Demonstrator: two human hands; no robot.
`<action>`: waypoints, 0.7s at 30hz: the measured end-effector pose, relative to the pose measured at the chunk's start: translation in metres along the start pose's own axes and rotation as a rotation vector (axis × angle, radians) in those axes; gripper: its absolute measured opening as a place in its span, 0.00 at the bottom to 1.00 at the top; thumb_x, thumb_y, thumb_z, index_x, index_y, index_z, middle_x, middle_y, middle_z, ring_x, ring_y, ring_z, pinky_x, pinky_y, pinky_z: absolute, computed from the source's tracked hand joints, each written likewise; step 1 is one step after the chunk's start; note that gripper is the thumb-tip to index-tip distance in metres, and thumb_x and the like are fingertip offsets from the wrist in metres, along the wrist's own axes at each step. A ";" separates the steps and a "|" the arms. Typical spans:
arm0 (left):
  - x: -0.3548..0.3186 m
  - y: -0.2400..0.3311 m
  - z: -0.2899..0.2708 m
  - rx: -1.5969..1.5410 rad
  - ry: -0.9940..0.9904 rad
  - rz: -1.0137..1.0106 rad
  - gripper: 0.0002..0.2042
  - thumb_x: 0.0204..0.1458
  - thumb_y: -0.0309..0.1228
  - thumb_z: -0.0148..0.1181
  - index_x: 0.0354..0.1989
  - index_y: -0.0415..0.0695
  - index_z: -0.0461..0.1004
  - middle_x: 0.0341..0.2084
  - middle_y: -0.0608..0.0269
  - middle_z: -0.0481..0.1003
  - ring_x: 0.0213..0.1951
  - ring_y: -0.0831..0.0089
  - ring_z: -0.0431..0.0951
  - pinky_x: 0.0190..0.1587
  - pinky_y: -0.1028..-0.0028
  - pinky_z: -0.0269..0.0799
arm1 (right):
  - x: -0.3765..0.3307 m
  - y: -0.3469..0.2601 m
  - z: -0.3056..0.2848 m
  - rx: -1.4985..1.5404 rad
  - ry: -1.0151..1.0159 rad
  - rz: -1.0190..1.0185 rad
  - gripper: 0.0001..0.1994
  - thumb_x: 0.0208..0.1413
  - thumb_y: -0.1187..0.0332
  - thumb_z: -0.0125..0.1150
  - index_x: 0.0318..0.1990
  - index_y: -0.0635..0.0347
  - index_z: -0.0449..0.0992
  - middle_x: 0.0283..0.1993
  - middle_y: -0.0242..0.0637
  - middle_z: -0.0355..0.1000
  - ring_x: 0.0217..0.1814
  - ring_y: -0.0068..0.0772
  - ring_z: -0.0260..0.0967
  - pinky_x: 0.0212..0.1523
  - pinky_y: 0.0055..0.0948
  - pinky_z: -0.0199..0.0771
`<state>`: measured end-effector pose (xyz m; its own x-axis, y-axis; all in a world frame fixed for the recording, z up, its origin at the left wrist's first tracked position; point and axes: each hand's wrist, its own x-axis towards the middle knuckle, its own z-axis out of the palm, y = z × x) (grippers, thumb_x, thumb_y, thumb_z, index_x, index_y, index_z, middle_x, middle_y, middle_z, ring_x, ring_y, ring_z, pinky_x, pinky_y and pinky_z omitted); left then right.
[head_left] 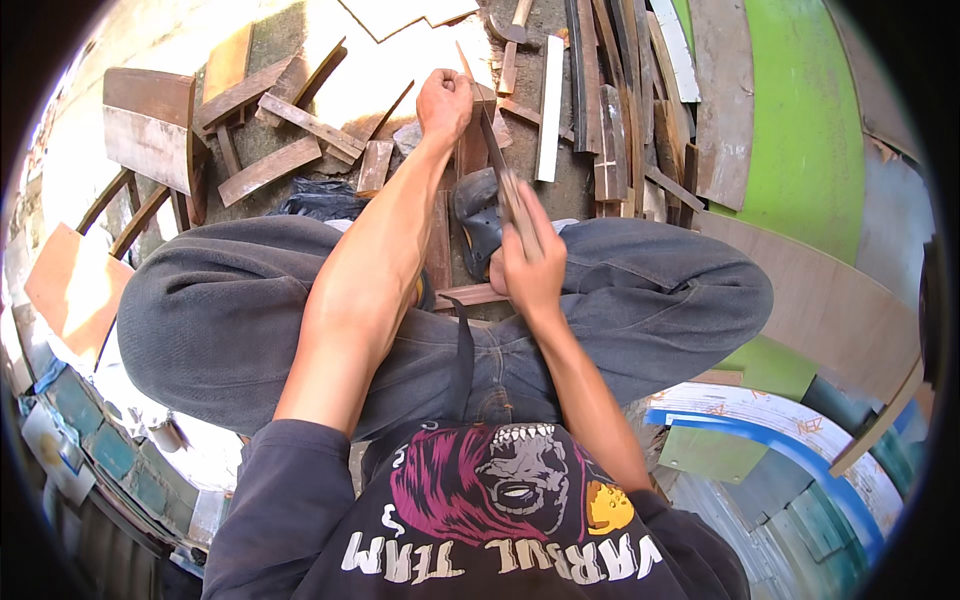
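Note:
My left hand [443,105] is closed, pinching a thin pointed sliver of wood [463,58] that sticks up past the fingers. Beside it stands a brown wooden block [482,97]. In my closed right hand [532,262] is a long narrow dark-bladed knife [494,148], somewhat smeared by motion. Its blade slants up and left from the hand, and the far end reaches the block next to my left fingers. Whether the edge touches the sliver I cannot tell. Below the blade lies a black sandal [480,222], close to my crossed legs.
Wood offcuts [268,170] lie scattered ahead on the left, near a black plastic bag [322,200]. A hammer [512,28] rests at the far side. Long planks [625,110] and a green board [805,120] are on the right. A short wooden strip [472,295] lies between my legs.

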<state>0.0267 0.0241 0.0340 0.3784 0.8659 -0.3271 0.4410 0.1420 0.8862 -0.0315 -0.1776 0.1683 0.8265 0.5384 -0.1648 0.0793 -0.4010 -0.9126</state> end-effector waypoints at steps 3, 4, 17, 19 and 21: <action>-0.001 0.001 0.009 0.048 -0.005 0.017 0.12 0.52 0.39 0.60 0.34 0.40 0.78 0.26 0.58 0.79 0.32 0.61 0.79 0.41 0.63 0.74 | 0.071 0.002 0.026 -0.079 0.045 -0.027 0.25 0.55 0.75 0.51 0.63 0.69 0.69 0.56 0.58 0.75 0.59 0.45 0.74 0.59 0.30 0.71; 0.004 -0.001 0.007 0.081 0.010 0.023 0.13 0.53 0.39 0.60 0.34 0.40 0.78 0.26 0.58 0.79 0.32 0.62 0.79 0.41 0.63 0.73 | 0.062 -0.001 0.027 -0.059 0.031 0.027 0.26 0.55 0.76 0.52 0.63 0.69 0.69 0.56 0.57 0.75 0.60 0.46 0.74 0.60 0.31 0.70; -0.004 -0.009 0.002 0.063 -0.014 -0.008 0.12 0.54 0.38 0.60 0.34 0.40 0.78 0.25 0.57 0.79 0.31 0.61 0.80 0.40 0.63 0.74 | 0.035 0.007 0.025 -0.063 0.048 -0.028 0.26 0.54 0.77 0.53 0.63 0.69 0.69 0.58 0.57 0.74 0.63 0.46 0.72 0.62 0.33 0.69; 0.010 -0.004 -0.005 0.063 0.015 -0.020 0.12 0.54 0.38 0.61 0.34 0.40 0.78 0.25 0.56 0.80 0.32 0.61 0.80 0.41 0.63 0.74 | -0.022 -0.010 -0.007 -0.051 0.004 -0.033 0.26 0.54 0.78 0.53 0.63 0.69 0.68 0.58 0.56 0.74 0.62 0.44 0.72 0.61 0.33 0.69; 0.006 -0.004 -0.004 0.050 0.046 -0.028 0.12 0.54 0.38 0.60 0.34 0.41 0.78 0.25 0.57 0.79 0.32 0.62 0.80 0.40 0.63 0.74 | -0.048 -0.018 -0.023 -0.038 -0.022 -0.019 0.26 0.55 0.78 0.53 0.64 0.68 0.68 0.59 0.52 0.74 0.61 0.40 0.73 0.60 0.31 0.70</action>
<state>0.0237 0.0305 0.0297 0.3282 0.8830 -0.3355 0.4915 0.1437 0.8590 -0.0598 -0.2132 0.2016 0.8119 0.5626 -0.1560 0.1163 -0.4177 -0.9011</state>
